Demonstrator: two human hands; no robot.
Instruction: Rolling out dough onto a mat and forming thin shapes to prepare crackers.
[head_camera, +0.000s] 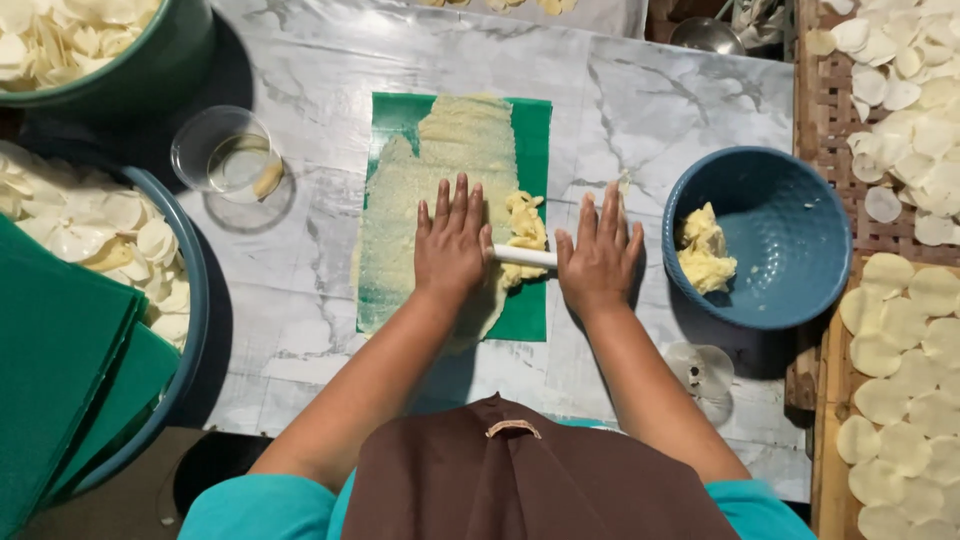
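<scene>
Dough sheet under white rolling pin, on green mat.
Left hand, right hand spread flat, palms down; press evenly, roll straight, keep thickness uniform.

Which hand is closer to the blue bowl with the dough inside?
The right hand: it lies just left of the blue bowl. The left hand is farther left, on the flattened dough.

Bare marble table is lying open left of the green sheet, up to the clear glass cup. Right of it, only a narrow strip is staying free before the blue bowl. The woven tray is blocking the right edge.
</scene>
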